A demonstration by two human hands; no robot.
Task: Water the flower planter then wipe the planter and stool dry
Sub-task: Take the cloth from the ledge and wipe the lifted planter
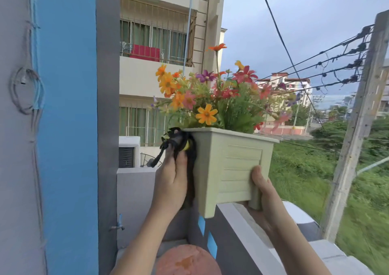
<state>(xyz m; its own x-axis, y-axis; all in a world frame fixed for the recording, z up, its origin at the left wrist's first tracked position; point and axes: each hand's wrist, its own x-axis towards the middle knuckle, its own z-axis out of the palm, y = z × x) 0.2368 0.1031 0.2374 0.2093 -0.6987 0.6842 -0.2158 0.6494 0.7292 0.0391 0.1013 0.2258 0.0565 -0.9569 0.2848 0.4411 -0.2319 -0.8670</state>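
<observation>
A pale green square planter (pixel 235 169) full of orange, red and purple flowers (pixel 212 98) is held up in the air above the balcony wall. My right hand (pixel 263 188) grips its lower right corner from underneath. My left hand (pixel 172 182) presses a dark cloth (pixel 185 146) flat against the planter's left side, up near the rim. Below, at the bottom edge of the view, shows the round reddish top of a stool (pixel 187 260).
The grey balcony parapet (pixel 248 232) with blue inset blocks runs from under the planter toward the lower right. A blue and grey pillar (pixel 69 127) stands on the left, with a small tap (pixel 119 225) at its base. Beyond are buildings, cables and a concrete pole (pixel 357 127).
</observation>
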